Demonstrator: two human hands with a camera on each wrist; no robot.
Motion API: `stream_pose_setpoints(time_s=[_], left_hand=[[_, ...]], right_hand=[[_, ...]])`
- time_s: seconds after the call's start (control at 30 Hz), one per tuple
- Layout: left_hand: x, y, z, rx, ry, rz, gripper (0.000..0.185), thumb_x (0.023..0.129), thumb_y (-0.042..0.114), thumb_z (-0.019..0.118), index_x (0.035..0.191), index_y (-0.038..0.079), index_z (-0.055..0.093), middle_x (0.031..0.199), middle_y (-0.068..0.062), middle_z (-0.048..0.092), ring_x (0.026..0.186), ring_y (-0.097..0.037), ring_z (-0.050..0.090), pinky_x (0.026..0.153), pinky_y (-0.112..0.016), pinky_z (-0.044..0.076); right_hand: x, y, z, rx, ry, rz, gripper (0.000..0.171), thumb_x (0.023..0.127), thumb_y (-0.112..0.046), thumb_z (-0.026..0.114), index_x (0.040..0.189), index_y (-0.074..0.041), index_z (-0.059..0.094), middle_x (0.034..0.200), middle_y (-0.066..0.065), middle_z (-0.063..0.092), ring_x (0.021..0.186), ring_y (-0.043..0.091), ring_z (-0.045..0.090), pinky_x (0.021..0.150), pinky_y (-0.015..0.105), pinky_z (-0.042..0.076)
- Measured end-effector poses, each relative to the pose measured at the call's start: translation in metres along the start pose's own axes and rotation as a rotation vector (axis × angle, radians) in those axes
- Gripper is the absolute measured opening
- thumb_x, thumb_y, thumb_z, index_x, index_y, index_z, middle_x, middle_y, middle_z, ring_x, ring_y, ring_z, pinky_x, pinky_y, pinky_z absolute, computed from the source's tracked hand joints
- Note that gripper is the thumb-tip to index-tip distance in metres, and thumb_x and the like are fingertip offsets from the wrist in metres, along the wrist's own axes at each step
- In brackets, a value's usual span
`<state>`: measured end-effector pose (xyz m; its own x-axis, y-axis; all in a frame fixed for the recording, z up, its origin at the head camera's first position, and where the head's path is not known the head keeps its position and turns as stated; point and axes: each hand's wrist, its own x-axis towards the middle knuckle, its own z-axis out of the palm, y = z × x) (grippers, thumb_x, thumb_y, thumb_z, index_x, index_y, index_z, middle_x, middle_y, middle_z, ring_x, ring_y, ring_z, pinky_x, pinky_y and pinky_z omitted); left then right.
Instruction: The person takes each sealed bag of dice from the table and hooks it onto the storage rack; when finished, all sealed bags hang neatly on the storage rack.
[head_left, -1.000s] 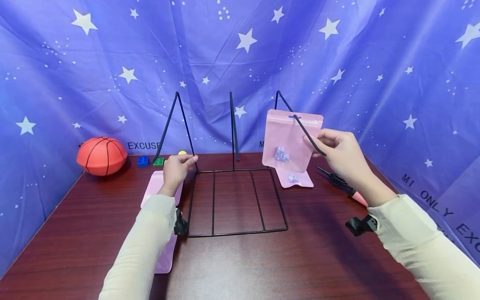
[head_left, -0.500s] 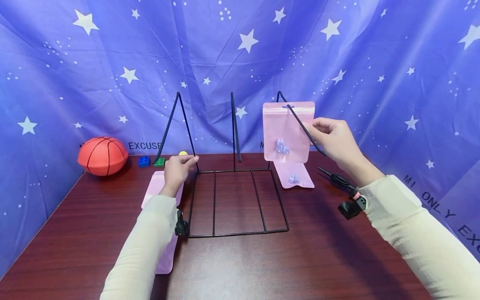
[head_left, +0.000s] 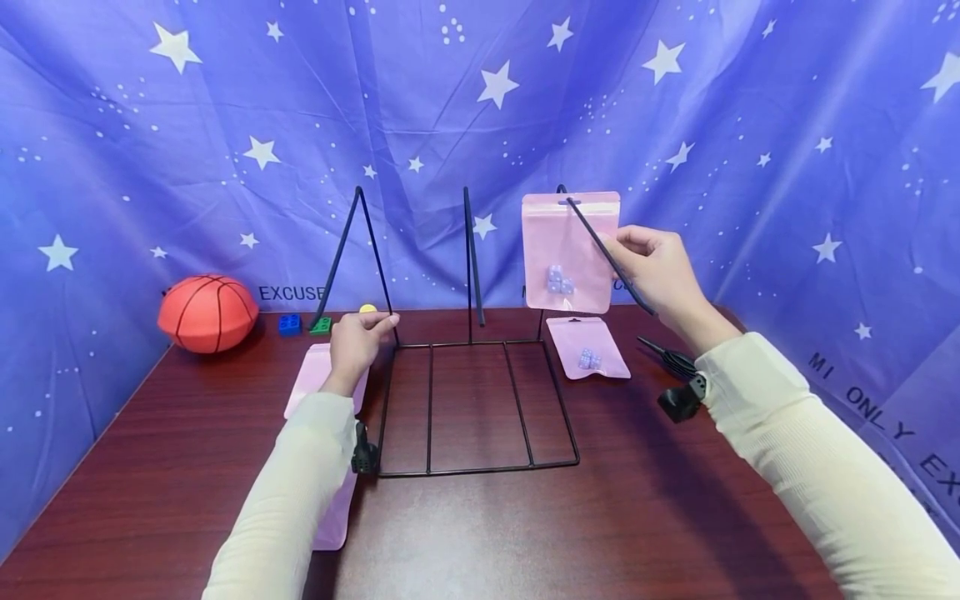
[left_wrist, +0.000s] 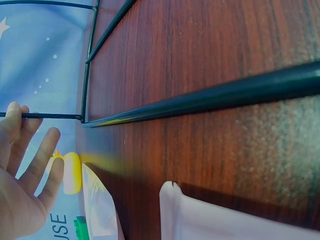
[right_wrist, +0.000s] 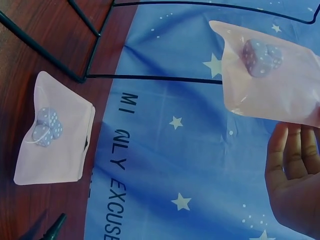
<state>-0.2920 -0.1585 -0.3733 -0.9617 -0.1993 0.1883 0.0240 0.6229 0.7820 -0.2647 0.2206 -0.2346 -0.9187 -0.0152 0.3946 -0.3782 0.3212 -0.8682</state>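
Note:
A black wire rack [head_left: 430,408] stands on the table with arms jutting forward at its top. My left hand [head_left: 352,346] pinches its left upright between thumb and forefinger, the other fingers loosely spread in the left wrist view. With my right hand [head_left: 660,267] I pinch the right edge of a pink zip pouch [head_left: 540,237], which bears a picture of purple dice or holds them low down. The right arm [head_left: 603,248] of the rack passes at the slot in the pouch's top. A second such pouch [right_wrist: 70,155] lies on the table behind the rack's right side.
More pink pouches [head_left: 307,379] lie left of the rack, partly under my left forearm. Along the back are a red basketball-patterned ball [head_left: 207,315], a blue brick [head_left: 289,324], a green brick [head_left: 322,325] and a yellow thing [left_wrist: 73,172]. A black-tipped tool [head_left: 667,358] lies right.
My right hand has moved the pouch back and left along the rack's right arm, and the pouch now hangs straighter. The pouch on the table behind shows more fully. My left hand stays on the upright.

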Motion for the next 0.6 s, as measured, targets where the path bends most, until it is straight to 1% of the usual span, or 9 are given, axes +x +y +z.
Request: stream_pose_setpoints(time_s=[0.17,0.3,0.43,0.53,0.6], left_hand=[[0.0,0.0,0.0,-0.002,0.0,-0.001,0.034,0.099,0.034,0.068,0.119,0.008,0.077,0.096,-0.018,0.077,0.097,-0.033,0.073,0.087,-0.048,0.049],[0.0,0.0,0.0,0.0,0.004,0.0,0.033,0.099,0.034,0.068,0.118,0.008,0.077,0.095,-0.017,0.077,0.099,-0.034,0.073,0.089,-0.048,0.049],[0.0,-0.001,0.001,-0.002,0.001,-0.004,0.033,0.099,0.034,0.068,0.118,0.008,0.077,0.096,-0.017,0.077,0.099,-0.033,0.073,0.089,-0.048,0.049],[0.0,-0.001,0.001,-0.004,0.001,-0.001,0.033,0.099,0.033,0.068,0.118,0.008,0.077,0.096,-0.017,0.077,0.098,-0.033,0.073,0.088,-0.048,0.049],[0.001,-0.001,0.001,0.001,0.004,0.005,0.033,0.099,0.034,0.068,0.118,0.008,0.077,0.095,-0.017,0.077,0.098,-0.033,0.073,0.088,-0.048,0.049]], right_hand=[[0.006,0.003,0.0,0.006,0.011,0.01,0.01,0.098,-0.021,0.071,0.091,-0.016,0.074,0.07,-0.012,0.069,0.057,0.005,0.059,0.056,0.02,0.046],[0.01,0.004,0.001,0.0,0.017,0.012,0.01,0.097,-0.023,0.071,0.091,-0.017,0.075,0.071,-0.013,0.07,0.06,0.004,0.061,0.06,0.019,0.05],[0.011,0.003,0.003,-0.006,0.006,0.025,0.017,0.098,-0.025,0.07,0.096,-0.008,0.073,0.073,-0.014,0.07,0.067,0.002,0.064,0.066,0.02,0.055],[0.013,0.004,0.004,-0.009,0.003,0.03,0.025,0.099,-0.026,0.069,0.1,-0.001,0.071,0.075,-0.015,0.07,0.071,0.002,0.064,0.067,0.019,0.055],[0.014,0.004,0.005,-0.008,0.008,0.032,0.028,0.099,-0.026,0.069,0.101,0.002,0.07,0.076,-0.014,0.07,0.072,0.002,0.064,0.068,0.019,0.055]])
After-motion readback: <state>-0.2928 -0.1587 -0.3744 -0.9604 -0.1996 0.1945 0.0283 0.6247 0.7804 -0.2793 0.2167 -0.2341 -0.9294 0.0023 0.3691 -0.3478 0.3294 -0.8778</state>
